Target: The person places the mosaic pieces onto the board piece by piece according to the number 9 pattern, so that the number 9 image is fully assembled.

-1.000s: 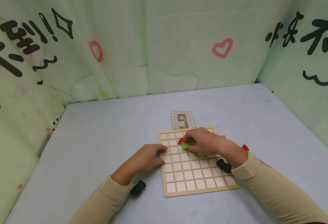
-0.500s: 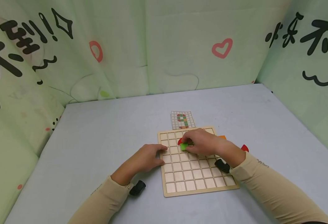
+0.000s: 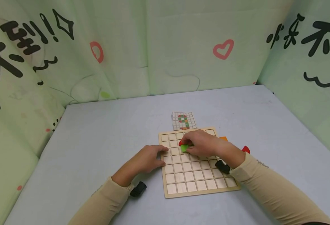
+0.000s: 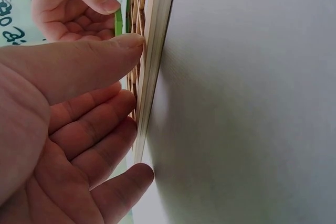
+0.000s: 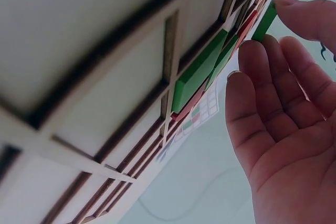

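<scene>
My right hand (image 3: 200, 143) pinches a small green square tile (image 3: 184, 148) above the upper left part of a wooden grid board (image 3: 201, 194). The same green tile (image 5: 269, 18) stands tilted between thumb and fingertips in the right wrist view, apart from the board's face. Green tiles (image 5: 199, 72) and a red piece (image 5: 247, 27) lie in the grid there. Partly covered by my right fingers is a red rounded piece (image 3: 180, 142). My left hand (image 3: 150, 158) rests its loosely extended fingers and thumb on the board's left edge; in the left wrist view its thumb (image 4: 100, 64) touches the rim.
A card (image 3: 177, 126) with a printed grid pattern in red, green and orange lies behind the board. Right of the board are an orange piece (image 3: 223, 138) and a red quarter-round piece (image 3: 246, 149), partly behind my right arm. Pale green curtains enclose the white table (image 3: 111, 125).
My right hand has shifted slightly left and toward me with the green tile, which now sits lower beside the red piece. The left hand and the board have stayed put.
</scene>
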### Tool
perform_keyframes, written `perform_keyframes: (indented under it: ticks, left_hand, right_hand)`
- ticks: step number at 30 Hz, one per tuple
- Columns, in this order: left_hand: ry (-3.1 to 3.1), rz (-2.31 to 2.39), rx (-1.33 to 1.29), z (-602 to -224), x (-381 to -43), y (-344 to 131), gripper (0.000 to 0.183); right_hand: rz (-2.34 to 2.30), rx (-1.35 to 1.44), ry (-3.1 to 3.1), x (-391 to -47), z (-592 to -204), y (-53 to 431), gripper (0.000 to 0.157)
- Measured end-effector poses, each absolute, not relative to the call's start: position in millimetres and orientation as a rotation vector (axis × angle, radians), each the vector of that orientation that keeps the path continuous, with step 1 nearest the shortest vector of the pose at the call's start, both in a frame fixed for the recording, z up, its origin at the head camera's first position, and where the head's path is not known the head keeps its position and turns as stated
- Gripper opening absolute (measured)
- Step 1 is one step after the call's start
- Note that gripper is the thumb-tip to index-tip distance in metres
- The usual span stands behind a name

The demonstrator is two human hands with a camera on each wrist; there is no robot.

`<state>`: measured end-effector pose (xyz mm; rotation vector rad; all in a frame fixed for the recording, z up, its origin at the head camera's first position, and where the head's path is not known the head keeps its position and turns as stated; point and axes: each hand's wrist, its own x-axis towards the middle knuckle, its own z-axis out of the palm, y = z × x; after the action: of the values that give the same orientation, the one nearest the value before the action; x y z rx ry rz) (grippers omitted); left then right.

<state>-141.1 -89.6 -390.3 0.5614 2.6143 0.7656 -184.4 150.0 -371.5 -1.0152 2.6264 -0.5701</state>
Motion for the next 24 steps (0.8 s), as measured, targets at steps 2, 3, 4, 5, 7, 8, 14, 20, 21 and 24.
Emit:
perform_keyframes:
  ticks: [2,3,4,5,7,8,14,20,21,24]
  left_hand:
    - [2.615,0.767,0.567,-390.3,-141.1,-89.7,0.048]
    - [2.614,0.769,0.568,-390.3,-141.1,-89.8,0.048]
    - [2.614,0.77,0.57,-390.2,-141.1,-89.9,0.048]
    - [2.613,0.772,0.571,-390.2,-141.1,-89.9,0.048]
    - [2.612,0.775,0.573,-390.1,-141.2,-90.1,0.048]
    - [2.612,0.776,0.574,-390.0,-141.1,-90.1,0.048]
    - [2.612,0.77,0.578,-390.2,-141.1,-90.3,0.048]
    - [2.611,0.77,0.575,-390.6,-141.4,-90.0,0.048]
    - [2.611,0.77,0.576,-390.7,-141.5,-90.0,0.048]
    - [2.614,0.77,0.583,-391.2,-141.7,-90.3,0.048]
  right_hand:
    - [-0.561,-1.018,2.628,-184.5,-372.4,149.6,0.014]
    - [-0.556,-1.027,2.629,-184.4,-372.4,149.5,0.014]
    - [-0.55,-1.034,2.629,-184.3,-372.3,149.3,0.015]
    - [-0.55,-1.035,2.627,-184.2,-372.0,149.1,0.015]
    - [-0.55,-1.028,2.62,-183.8,-371.4,148.9,0.017]
    - [-0.548,-1.031,2.617,-183.9,-371.5,148.8,0.017]
    - [-0.534,-1.042,2.611,-183.9,-371.7,148.5,0.017]
    - [-0.528,-1.048,2.608,-184.5,-372.3,148.0,0.018]
    - [-0.525,-1.047,2.609,-184.7,-372.4,147.8,0.018]
    - [-0.515,-1.039,2.611,-185.2,-372.7,146.8,0.019]
